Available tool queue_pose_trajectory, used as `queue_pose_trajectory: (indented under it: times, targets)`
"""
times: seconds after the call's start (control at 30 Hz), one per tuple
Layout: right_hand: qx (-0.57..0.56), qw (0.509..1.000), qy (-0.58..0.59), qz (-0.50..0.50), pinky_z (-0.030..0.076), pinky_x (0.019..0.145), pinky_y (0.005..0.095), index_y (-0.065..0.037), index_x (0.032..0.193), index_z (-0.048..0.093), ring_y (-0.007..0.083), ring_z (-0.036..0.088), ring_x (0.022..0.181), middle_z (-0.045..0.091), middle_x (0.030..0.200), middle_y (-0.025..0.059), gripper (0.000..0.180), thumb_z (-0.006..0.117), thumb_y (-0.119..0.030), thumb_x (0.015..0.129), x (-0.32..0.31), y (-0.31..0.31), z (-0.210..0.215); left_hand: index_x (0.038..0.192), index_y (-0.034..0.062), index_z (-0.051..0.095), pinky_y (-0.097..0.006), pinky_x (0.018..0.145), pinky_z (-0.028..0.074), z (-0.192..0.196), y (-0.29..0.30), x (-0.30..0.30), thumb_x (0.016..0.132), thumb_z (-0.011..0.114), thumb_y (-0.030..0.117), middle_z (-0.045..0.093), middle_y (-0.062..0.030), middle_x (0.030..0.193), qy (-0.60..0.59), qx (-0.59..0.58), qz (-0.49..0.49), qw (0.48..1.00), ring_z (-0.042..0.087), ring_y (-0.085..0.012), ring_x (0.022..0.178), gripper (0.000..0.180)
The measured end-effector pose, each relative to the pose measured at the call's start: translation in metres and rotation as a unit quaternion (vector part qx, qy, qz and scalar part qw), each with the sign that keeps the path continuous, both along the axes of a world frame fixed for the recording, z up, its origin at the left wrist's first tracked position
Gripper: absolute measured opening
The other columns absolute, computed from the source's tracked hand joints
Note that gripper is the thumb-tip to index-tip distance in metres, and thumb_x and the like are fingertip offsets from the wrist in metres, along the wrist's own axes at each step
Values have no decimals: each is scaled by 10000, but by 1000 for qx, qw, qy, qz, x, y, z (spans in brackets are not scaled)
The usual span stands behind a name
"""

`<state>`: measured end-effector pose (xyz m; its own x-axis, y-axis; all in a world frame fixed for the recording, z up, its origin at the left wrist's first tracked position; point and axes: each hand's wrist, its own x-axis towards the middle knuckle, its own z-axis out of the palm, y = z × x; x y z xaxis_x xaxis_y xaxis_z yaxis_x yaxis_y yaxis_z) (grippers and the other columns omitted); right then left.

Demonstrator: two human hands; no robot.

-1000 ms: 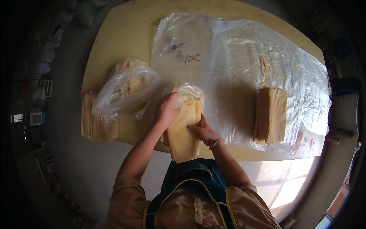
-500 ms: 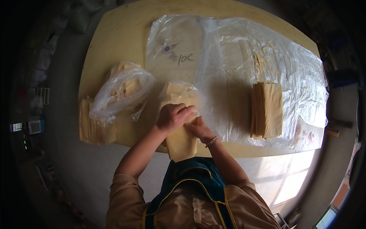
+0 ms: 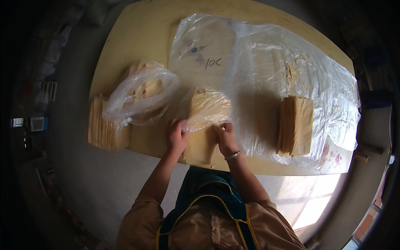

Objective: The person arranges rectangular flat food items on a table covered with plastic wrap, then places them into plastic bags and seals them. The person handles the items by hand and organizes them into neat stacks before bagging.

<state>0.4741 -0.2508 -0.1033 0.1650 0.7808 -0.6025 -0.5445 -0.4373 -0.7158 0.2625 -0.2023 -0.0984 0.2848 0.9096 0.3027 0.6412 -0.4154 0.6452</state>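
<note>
A stack of flat, tan folded sheets [image 3: 201, 146] lies in front of me, its far half inside a clear plastic bag [image 3: 208, 110]. At the left of the bag's mouth, my left hand [image 3: 177, 135] pinches the film's edge. My right hand [image 3: 225, 137] grips the opposite side of the mouth, thumb and fingers closed on the film beside the stack. The near end of the sheets sticks out of the bag toward me. What the sheets are made of, I cannot tell.
Left of my hands sits an open clear bag [image 3: 141, 93] with tan sheets inside, beside a wrapped bundle [image 3: 104, 125]. Another stack of tan sheets [image 3: 298, 125] stands to the right on clear plastic sheeting [image 3: 266, 58]. All rest on a yellowish table [image 3: 137, 37].
My left hand has moved off the top of the stack to the bag's left edge. The bag's film now stretches across more of the sheets. The view has shifted slightly.
</note>
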Motion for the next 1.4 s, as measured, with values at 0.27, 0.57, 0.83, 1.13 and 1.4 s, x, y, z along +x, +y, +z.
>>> queue_pose_trajectory:
  times: [0.27, 0.57, 0.83, 1.13, 1.4]
  targets:
    - [120, 993, 4, 22, 439, 1062, 363, -15, 1448, 343, 215, 511, 1251, 539, 1350, 145, 645, 703, -47, 913, -15, 2, 10, 1329, 132, 632, -470, 1028, 436, 15, 3, 28, 793, 691, 24, 529, -156, 1423, 121, 24, -25, 992, 534, -362, 1238, 550]
    - [-50, 981, 171, 74, 483, 997, 478, -105, 1490, 368, 281, 541, 1241, 522, 1408, 106, 669, 701, -313, 948, -17, -69, 8, 1293, 22, 559, -481, 962, 468, -11, -16, -29, 791, 758, 120, 613, -214, 1162, 54, 19, 180, 982, 551, -421, 1124, 548]
    - [-132, 945, 283, 98, 353, 1050, 699, -186, 1520, 315, 403, 401, 1390, 399, 1520, 92, 763, 706, -428, 911, -22, -79, 2, 1125, -6, 627, -483, 849, 497, -106, -27, -44, 834, 730, 227, 659, -248, 1027, -158, -287, 386, 863, 648, -399, 954, 387]
    - [-121, 947, 290, 69, 303, 1063, 729, -281, 1421, 461, 398, 402, 1385, 450, 1492, 81, 622, 690, -512, 891, -18, -77, -3, 1078, 18, 628, -414, 790, 497, -107, -55, -68, 870, 631, 73, 628, -174, 994, -219, -211, 399, 865, 637, -330, 914, 215]
    - [-145, 936, 314, 74, 279, 1085, 675, -249, 1462, 440, 365, 409, 1384, 485, 1485, 83, 749, 639, -657, 868, -4, -62, -11, 1324, 28, 540, -364, 902, 486, -116, -49, -54, 824, 670, 16, 564, -122, 1241, -333, -306, 350, 820, 584, -254, 1080, 516]
